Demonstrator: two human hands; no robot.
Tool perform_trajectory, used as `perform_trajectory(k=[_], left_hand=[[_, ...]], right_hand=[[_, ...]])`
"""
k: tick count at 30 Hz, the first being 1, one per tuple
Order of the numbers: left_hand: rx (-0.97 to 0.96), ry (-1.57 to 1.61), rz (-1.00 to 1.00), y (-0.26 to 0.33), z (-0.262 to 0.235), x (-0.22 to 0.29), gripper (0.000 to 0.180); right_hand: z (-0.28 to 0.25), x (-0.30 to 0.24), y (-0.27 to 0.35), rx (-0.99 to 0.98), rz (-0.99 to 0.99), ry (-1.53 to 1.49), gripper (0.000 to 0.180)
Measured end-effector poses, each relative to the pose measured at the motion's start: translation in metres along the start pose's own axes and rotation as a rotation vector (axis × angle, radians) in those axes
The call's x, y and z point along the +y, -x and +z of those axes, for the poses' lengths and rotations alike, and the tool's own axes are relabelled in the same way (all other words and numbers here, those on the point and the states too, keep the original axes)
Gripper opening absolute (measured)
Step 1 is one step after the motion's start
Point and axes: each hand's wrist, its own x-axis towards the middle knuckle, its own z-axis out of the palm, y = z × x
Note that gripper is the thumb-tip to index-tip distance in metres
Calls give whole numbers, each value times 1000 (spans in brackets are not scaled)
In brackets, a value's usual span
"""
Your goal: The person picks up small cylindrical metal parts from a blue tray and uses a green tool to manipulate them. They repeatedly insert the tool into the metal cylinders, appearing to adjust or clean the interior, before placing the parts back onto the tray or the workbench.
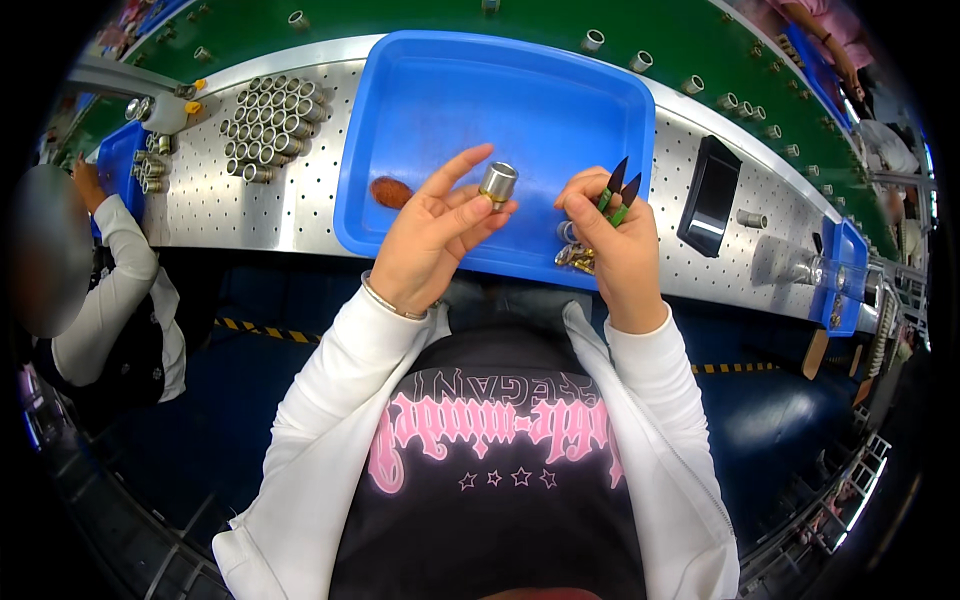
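Observation:
Above the blue tray (400, 75), my left hand (430, 230) is closed around a small silver metal cup-shaped cylinder (499, 181) with a brass-coloured lower end. Its open rim faces up, and it is pinched between thumb and fingers. My right hand (625, 245) is closed on a tool with two pointed black tips and green parts (619, 192); the tips point up and away from me. Under that hand, several small brass-coloured parts (574, 258) lie at the tray's near right corner. Another metal cylinder (567, 232) beside them is partly hidden by the hand.
A brown oval thing (390, 192) lies in the tray's left part. Many metal cylinders (270, 125) stand grouped on the perforated metal table (320, 200). To the right are a black rectangular tray (710, 195) and one cylinder (751, 219). Beyond runs a green belt (540, 30). A co-worker (110, 270) sits left.

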Motion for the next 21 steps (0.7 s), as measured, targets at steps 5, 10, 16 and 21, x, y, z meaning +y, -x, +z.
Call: perform_trajectory(k=[5, 10, 16, 21], left_hand=[[-22, 197, -52, 2, -5, -1, 48], [-42, 90, 9, 3, 3, 1, 46], [-60, -418, 218, 7, 15, 2, 52], [-99, -555, 221, 10, 21, -3, 52]], right_hand=[[-3, -2, 2, -46, 41, 41, 11], [-12, -5, 5, -90, 30, 145, 10], [-9, -21, -7, -4, -211, 640, 19], [-8, -27, -18, -344, -203, 739, 17]])
